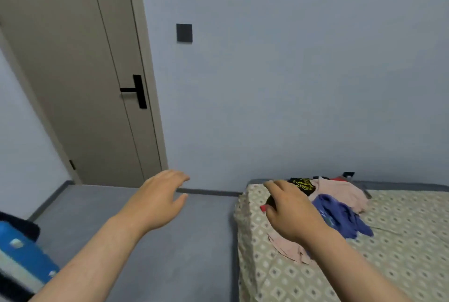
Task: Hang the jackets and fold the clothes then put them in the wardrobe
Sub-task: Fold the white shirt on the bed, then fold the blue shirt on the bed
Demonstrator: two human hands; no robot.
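Note:
A heap of loose clothes lies at the near corner of the bed (401, 241): a pink garment (337, 192), a blue one (340, 214), a black one with yellow print (302, 184) and a bit of red cloth (263, 208). My right hand (289, 209) hovers over the left side of the heap, fingers loosely curled, holding nothing I can see. My left hand (160, 197) is stretched out over the floor left of the bed, fingers spread and empty. No wardrobe or hanger is in view.
A beige door (80, 83) with a black handle (139, 91) stands shut at the left. A dark wall switch (184, 32) sits on the grey wall. Grey floor (189, 253) runs between door and bed. A blue object (21, 250) pokes in at the lower left.

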